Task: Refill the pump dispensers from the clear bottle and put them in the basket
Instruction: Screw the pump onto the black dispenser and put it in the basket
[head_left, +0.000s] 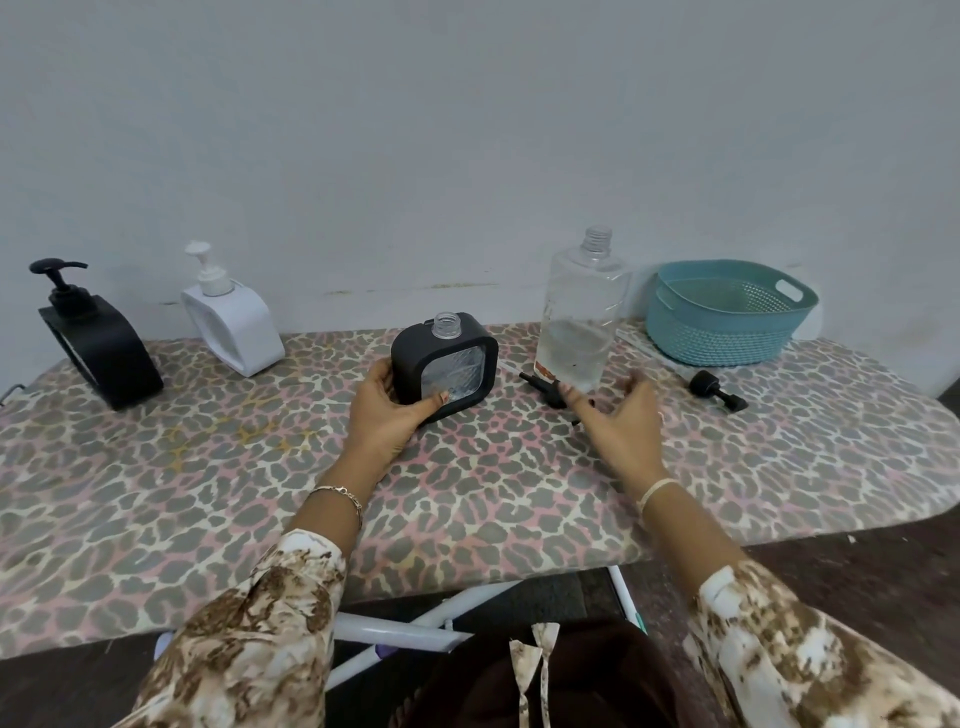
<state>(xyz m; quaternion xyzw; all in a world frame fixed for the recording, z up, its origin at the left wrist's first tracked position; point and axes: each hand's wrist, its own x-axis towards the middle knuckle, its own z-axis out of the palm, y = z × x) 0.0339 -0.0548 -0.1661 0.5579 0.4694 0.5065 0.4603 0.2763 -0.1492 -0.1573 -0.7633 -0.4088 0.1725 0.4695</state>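
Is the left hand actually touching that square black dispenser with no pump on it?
Touching. The head view shows the left hand gripping the square black dispenser, with the thumb pressed on its front.

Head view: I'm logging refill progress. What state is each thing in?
Square dispenser: upright, pump off, gripped by left hand.
Clear bottle: upright, uncapped, partly filled.
Basket: upright, nothing seen inside.
Black dispenser: upright, pump on.
White dispenser: upright, pump on.
Pump by bottle: lying loose.
Pump by basket: lying loose.
Right hand: open, holding nothing.
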